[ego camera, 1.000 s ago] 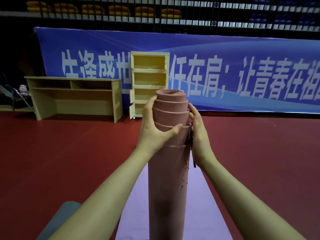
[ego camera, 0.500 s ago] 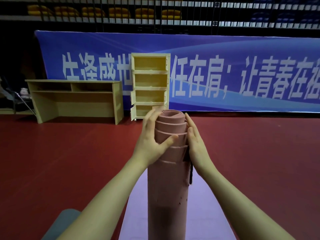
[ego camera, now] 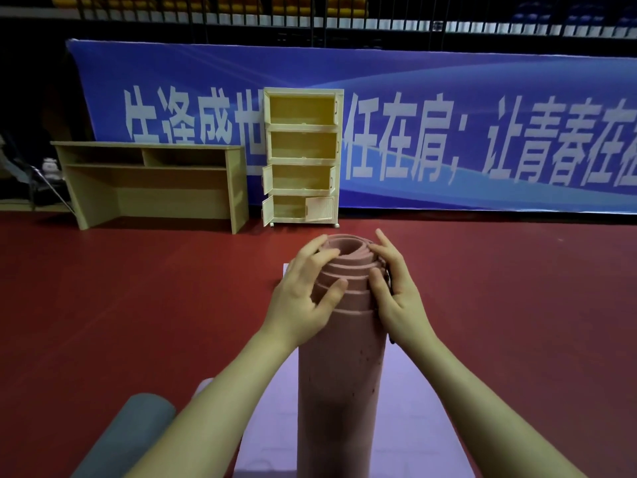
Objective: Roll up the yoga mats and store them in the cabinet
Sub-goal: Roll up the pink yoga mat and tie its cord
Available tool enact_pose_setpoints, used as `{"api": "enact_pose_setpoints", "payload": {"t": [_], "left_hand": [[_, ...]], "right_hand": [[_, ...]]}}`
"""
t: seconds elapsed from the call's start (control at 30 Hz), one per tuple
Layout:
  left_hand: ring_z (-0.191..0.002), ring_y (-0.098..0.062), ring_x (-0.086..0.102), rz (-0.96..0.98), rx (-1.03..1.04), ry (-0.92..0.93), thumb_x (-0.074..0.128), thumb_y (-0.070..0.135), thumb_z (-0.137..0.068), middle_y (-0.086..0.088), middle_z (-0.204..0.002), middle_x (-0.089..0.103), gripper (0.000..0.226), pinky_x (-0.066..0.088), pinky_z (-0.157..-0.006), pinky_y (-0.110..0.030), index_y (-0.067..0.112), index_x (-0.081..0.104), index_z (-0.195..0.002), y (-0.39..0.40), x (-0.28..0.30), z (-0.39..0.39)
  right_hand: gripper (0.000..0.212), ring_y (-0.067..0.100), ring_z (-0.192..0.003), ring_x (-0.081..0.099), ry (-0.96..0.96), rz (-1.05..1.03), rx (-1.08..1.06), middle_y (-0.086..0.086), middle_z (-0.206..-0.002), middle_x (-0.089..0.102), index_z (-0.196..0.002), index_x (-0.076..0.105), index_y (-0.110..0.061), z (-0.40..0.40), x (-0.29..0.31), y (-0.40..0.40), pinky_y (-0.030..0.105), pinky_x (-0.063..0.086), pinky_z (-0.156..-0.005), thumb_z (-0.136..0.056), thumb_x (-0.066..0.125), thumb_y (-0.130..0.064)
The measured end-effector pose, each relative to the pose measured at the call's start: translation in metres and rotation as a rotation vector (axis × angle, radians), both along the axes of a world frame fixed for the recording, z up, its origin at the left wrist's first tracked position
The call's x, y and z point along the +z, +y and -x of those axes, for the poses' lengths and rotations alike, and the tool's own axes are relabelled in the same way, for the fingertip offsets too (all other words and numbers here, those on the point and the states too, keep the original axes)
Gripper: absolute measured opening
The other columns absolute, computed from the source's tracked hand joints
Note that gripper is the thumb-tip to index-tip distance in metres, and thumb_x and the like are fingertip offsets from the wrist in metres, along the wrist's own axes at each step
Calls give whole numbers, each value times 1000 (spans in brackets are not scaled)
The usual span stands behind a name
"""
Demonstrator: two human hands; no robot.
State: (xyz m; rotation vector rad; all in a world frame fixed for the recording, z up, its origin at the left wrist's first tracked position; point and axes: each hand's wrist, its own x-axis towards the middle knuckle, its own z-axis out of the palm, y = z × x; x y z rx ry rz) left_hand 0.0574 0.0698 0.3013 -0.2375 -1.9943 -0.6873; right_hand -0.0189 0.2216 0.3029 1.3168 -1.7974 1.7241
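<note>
While clasped round the top of the upright pink roll point(ego camera: 341, 374), both hands point(ego camera: 348, 288) tidying its telescoped end; purple mat point(ego camera: 413, 408) still flat, cabinet point(ego camera: 303, 157) unfilled.

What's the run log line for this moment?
phase: tidying roll end | pink mat: rolled, upright | left hand: grips top | right hand: grips top | cabinet: open

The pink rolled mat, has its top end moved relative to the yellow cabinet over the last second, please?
Yes. The pink rolled mat has dropped: its top overlapped the yellow cabinet earlier and now sits below the cabinet's base.
</note>
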Motion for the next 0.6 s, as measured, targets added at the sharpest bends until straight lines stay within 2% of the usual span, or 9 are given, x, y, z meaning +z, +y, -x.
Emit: {"api": "enact_pose_setpoints", "payload": {"t": [0.07, 0.23, 0.33, 0.43, 0.5, 0.6], "left_hand": [[-134, -12, 40, -38, 10, 19, 46, 56, -92, 5, -144, 40, 42, 39, -103, -54, 32, 45, -126, 1, -12, -2], [-133, -27, 41, 20, 148, 36, 52, 47, -88, 0, -136, 53, 34, 41, -102, -51, 29, 49, -116, 4, -4, 0], [-133, -24, 41, 138, 180, 59, 51, 45, -89, -2, -134, 56, 36, 41, -100, -57, 24, 50, -119, 1, -1, 1], [-134, -20, 40, 213, 205, -22, 46, 48, -90, 1, -138, 52, 48, 36, -104, -59, 21, 54, -129, -1, 0, 1], [-136, -22, 38, 180, 225, -81, 44, 51, -89, 3, -142, 49, 54, 27, -109, -60, 20, 53, -132, 3, -2, 2], [-135, -26, 40, 125, 223, -95, 45, 50, -88, 3, -139, 52, 53, 25, -111, -58, 20, 57, -129, 6, -4, 4]], "right_hand": [[35, 0, -135, 37, -16, 0, 3, -14, -147, 36, -126, 45, -32, -2, -9, -1, 17, 31, -109, -92, 44, -39], [36, 0, -129, 43, -38, 29, -46, -12, -139, 45, -126, 46, -25, -1, -12, -6, 16, 33, -106, -91, 45, -36], [41, -4, -125, 44, 4, -29, -75, -14, -136, 47, -132, 45, -24, 3, -4, 1, 12, 33, -104, -92, 46, -32], [47, -8, -129, 37, 175, -145, -162, -16, -139, 44, -136, 49, -19, 9, 2, 7, 10, 26, -107, -94, 40, -38], [46, -1, -133, 36, 173, -147, -180, -11, -141, 45, -133, 53, -18, 11, 1, 5, 15, 25, -110, -95, 38, -37], [42, 1, -131, 40, 207, -95, -238, -8, -135, 51, -127, 59, -13, 13, -3, 0, 19, 28, -110, -95, 40, -33]]}}
